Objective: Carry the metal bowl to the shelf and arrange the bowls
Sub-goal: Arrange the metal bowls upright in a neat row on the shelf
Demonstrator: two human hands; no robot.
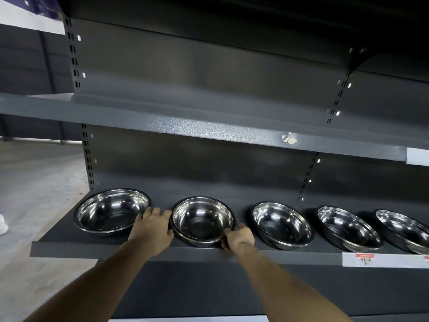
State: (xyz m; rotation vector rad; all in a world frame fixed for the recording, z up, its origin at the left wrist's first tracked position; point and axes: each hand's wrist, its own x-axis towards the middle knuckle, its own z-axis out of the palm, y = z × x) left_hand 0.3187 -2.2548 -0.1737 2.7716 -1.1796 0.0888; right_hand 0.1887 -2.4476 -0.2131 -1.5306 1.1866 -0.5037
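Several shiny metal bowls stand in a row on the dark grey shelf (69, 248). The second bowl from the left (202, 220) sits between my two hands. My left hand (153, 227) lies against its left rim, fingers curled over the edge. My right hand (239, 237) grips its right front rim with thumb and fingers. The leftmost bowl (112, 211) stands just left of my left hand. To the right stand three more bowls: one (282, 225), another (348, 227), and a last one (405, 231) cut off by the frame edge.
An upper shelf (162, 122) hangs above the bowls with nothing on it. A white price strip with a red label (363, 259) runs along the shelf's front edge at right. Pale concrete floor (34, 182) lies to the left, with a white shoe (3, 225) at its edge.
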